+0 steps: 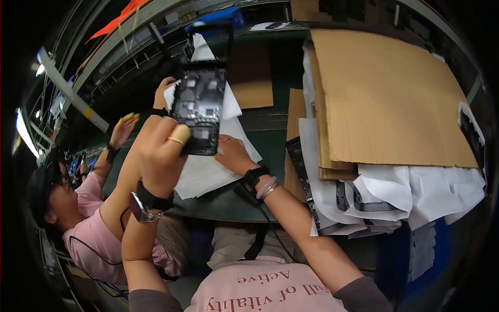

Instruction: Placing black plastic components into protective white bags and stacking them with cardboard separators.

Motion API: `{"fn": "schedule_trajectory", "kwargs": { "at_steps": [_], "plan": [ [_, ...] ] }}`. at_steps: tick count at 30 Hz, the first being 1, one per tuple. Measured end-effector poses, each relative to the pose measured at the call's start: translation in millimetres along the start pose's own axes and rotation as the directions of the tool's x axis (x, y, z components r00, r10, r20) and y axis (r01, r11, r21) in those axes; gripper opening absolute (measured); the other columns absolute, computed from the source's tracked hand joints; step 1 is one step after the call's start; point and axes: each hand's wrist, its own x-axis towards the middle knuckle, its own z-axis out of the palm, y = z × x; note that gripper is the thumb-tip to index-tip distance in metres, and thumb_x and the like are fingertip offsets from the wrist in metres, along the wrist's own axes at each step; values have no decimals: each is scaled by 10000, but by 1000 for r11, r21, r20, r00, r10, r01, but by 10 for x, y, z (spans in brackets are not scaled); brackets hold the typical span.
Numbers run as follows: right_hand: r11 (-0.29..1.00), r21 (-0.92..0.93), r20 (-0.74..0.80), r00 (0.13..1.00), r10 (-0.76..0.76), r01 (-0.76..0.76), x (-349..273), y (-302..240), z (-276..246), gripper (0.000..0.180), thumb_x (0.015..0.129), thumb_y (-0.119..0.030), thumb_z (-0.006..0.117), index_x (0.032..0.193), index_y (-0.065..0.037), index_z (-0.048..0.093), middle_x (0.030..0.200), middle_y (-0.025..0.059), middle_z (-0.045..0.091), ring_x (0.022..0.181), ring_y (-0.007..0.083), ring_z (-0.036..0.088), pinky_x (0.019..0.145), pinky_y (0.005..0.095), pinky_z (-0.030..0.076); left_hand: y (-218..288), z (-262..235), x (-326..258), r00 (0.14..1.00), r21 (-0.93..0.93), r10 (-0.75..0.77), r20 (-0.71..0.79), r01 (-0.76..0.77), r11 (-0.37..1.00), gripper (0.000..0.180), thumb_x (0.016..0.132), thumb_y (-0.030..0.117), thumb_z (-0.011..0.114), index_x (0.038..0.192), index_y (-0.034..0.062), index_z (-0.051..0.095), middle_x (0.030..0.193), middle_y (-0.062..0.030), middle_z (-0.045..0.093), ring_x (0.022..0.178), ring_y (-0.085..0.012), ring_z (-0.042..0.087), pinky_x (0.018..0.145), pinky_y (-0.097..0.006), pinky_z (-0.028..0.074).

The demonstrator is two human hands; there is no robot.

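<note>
Left hand [162, 151], dark rectangular panel [200, 106]

Dark green workbench [270, 140] under bright strip lights [22, 132].

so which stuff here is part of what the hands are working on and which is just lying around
In hand:
- left hand holding the dark panel
- right hand on the white sheets

Lying about:
- cardboard sheet
- stacked white wraps with black parts
</note>
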Motion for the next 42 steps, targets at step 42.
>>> {"fn": "schedule_trajectory", "kwargs": {
  "at_steps": [42],
  "plan": [
    [989, 76, -10, 991, 130, -129, -58, -190, -107, 245, 711, -72, 626, 886, 88, 567, 1155, 195, 564, 1039, 361, 521, 909, 379, 418, 78, 928, -1222, 540, 95, -759, 363, 789, 607, 706, 708, 196, 756, 1318, 58, 428, 1328, -254, 341, 1209, -414, 347, 988, -484, 308]
  ]
}}
